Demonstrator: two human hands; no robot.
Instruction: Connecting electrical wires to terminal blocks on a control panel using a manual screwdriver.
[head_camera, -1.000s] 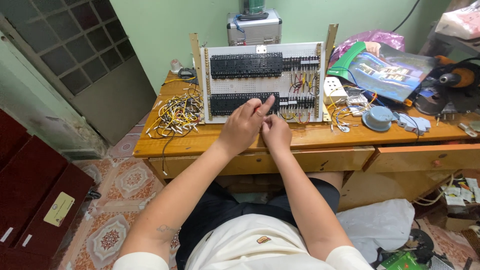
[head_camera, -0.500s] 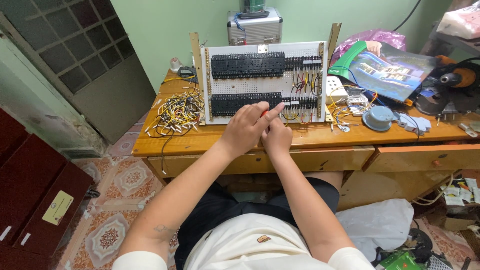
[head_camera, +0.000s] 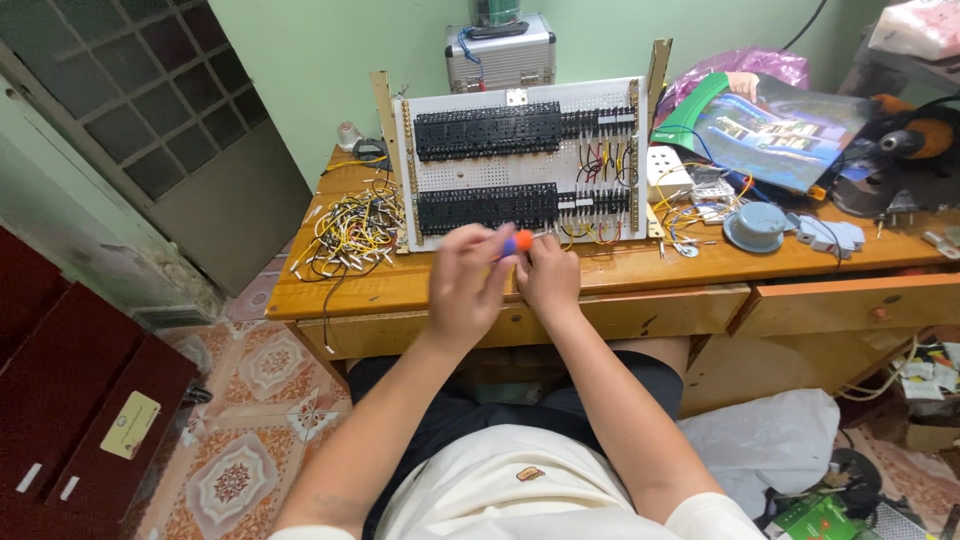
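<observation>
A pale green wall (head_camera: 330, 60) backs a wooden desk (head_camera: 640, 275) with two drawers. Left, a grey-framed glass-block window (head_camera: 120, 90) lets in dim light. Below, patterned floor tiles (head_camera: 240, 440) spread out beside a dark red cabinet (head_camera: 70, 400).

My white perforated wiring board with black terminal rows (head_camera: 520, 165) stands on the wooden desk (head_camera: 640, 272) at twelve o'clock, a ribbed metal case (head_camera: 500, 52) behind it. A heap of short yellow and white wires (head_camera: 350, 232) lies at ten o'clock; a round grey-blue disc (head_camera: 755, 226) at two o'clock.
</observation>
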